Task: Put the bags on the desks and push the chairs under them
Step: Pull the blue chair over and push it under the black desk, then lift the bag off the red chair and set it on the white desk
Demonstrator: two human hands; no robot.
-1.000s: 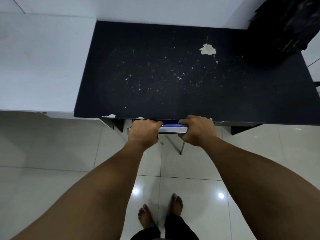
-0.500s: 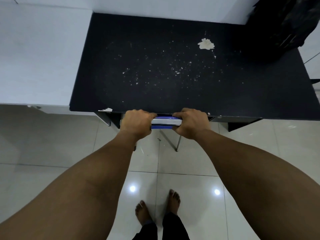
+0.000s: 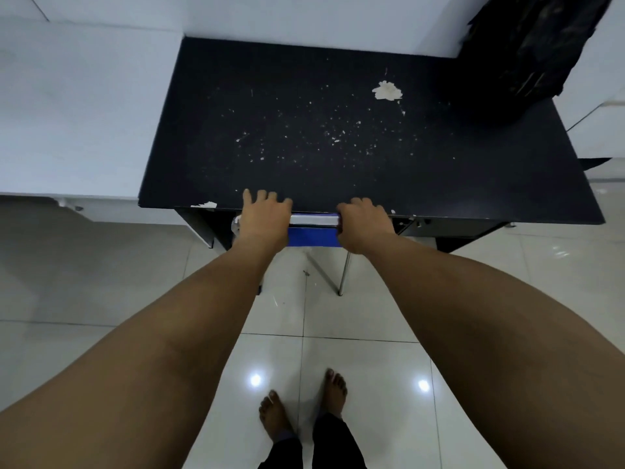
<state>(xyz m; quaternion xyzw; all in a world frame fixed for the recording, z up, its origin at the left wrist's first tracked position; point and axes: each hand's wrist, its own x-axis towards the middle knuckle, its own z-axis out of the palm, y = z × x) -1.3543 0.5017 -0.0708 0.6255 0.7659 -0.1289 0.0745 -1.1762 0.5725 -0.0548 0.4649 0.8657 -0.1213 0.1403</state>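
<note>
Under the desk (image 3: 338, 164), the chair (image 3: 313, 228) is mostly hidden; left hand (image 3: 265, 220) spread, right hand (image 3: 365, 225) gripping it.

We see a black counter (image 3: 439, 170) speckled with white flecks and one pale chipped patch (image 3: 387, 91). The chair (image 3: 313, 235) back is bright blue with a silver bar. The bag (image 3: 527, 45) is black; floor tiles (image 3: 101, 282) are glossy white.

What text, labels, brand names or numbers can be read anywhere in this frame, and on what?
None. The black desk shows only white chips and specks, the black bag only faint pale marks too blurred to read, and the blue chair back is plain.
</note>
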